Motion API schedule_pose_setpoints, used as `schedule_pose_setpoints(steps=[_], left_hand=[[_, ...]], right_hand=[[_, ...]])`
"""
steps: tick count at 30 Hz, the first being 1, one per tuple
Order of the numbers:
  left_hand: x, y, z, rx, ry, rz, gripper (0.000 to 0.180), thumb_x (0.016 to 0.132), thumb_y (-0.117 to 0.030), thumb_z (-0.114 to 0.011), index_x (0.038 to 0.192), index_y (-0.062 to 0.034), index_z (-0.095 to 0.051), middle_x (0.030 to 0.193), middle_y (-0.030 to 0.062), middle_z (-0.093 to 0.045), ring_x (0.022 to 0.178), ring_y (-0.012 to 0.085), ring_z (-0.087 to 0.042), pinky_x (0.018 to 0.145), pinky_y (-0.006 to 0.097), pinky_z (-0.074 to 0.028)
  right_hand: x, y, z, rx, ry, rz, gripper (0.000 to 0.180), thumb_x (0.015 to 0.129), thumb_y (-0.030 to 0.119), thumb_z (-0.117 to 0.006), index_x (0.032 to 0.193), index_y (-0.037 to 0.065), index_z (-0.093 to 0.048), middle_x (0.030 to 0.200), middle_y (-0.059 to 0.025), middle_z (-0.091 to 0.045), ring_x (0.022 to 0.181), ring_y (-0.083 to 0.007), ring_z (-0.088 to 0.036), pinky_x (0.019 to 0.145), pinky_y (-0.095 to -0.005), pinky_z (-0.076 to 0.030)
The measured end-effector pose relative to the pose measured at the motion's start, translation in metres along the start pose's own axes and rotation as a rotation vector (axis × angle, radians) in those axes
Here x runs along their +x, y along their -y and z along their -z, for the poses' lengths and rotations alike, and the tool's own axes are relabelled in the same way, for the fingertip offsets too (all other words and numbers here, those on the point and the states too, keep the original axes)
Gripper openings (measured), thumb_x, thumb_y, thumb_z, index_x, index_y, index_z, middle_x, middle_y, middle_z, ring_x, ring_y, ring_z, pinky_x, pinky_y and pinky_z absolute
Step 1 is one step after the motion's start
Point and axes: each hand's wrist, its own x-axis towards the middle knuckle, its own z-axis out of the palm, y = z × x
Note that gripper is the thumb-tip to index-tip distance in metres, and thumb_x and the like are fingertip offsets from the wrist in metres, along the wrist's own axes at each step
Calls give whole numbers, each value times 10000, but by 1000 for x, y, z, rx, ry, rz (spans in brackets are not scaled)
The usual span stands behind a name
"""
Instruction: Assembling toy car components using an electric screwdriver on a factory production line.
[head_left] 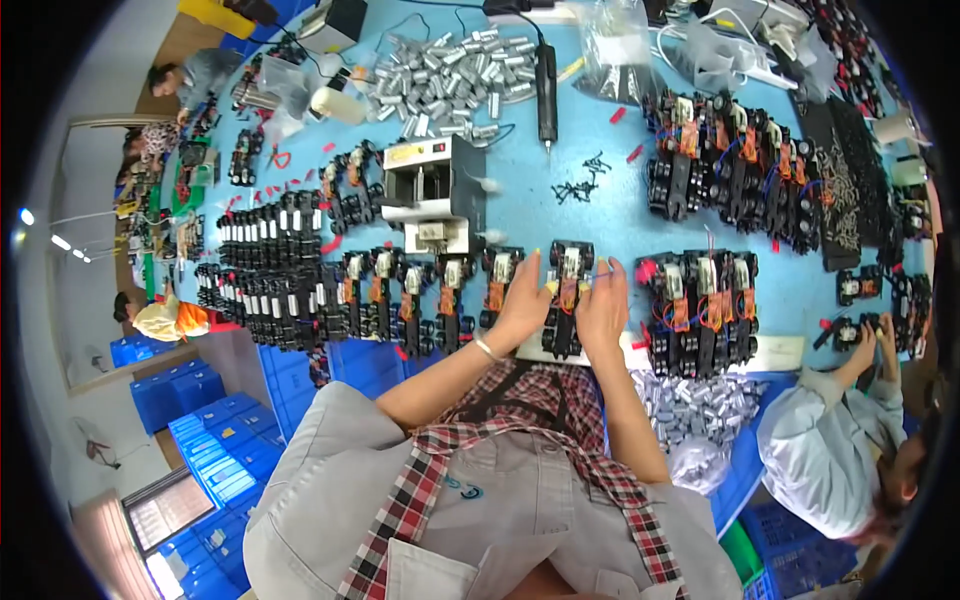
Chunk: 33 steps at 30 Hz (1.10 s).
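Note:
A black toy car chassis (568,318) with small wheels, a silver motor and an orange circuit board stands upright in front of me, between my hands. My left hand (522,302) grips its left side, the thumb beside the orange board. On the opposite side, my right hand (602,308) has its thumb at the board and its longer fingers pointing away from me. Thin wires show near the right fingers. Yellowish coverings show on some fingertips. The fingers partly hide the chassis's middle. Another chassis (497,285) stands just left of my left hand.
More chassis (705,310) stand at right, with a further group (735,165) behind. Rows of black chassis (270,270) fill the left. A white machine (430,190), an electric screwdriver (546,95), black parts (580,185) and silver motors (450,80) lie beyond. A co-worker (835,450) sits at right.

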Motion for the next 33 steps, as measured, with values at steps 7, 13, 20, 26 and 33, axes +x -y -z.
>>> schedule_pose_setpoints(steps=[7,13,20,26,33], left_hand=[[196,-83,89,704,113,-422,226,734,-69,-504,917,-75,-638,884,163,-622,852,309,-592,751,399,-473],[305,-9,78,1428,571,-284,386,595,-134,-656,978,-134,-605,951,118,-618,920,313,-576,781,396,-473],[352,28,78,1260,576,-544,346,632,-139,-649,974,-132,-596,913,112,-616,865,295,-586,723,376,-480],[187,-111,127,614,463,-371,342,750,-177,-587,1077,-78,-578,955,143,-598,867,287,-569,738,366,-466],[-18,22,143,218,860,436,452,802,-137,-603,1229,-63,-471,942,50,-593,795,113,-571,685,250,-475]], right_hand=[[-23,-26,36,375,53,-189,254,766,60,-519,1006,-22,-545,953,-181,-567,872,-319,-556,743,-379,-440],[-245,-163,33,294,-40,-834,182,838,153,-539,876,-18,-588,631,-37,-530,542,-84,-454,480,-251,-375],[-420,-385,-81,214,183,-1353,359,798,256,-554,1082,38,-533,1000,-134,-569,810,-244,-575,673,-396,-477],[-307,-307,-119,-360,329,-1505,576,718,478,-532,1150,96,-523,1094,-180,-559,934,-364,-563,802,-468,-437],[-254,-262,-95,-269,484,-1174,451,756,369,-552,1048,25,-574,1043,-195,-581,938,-343,-557,811,-423,-440]])
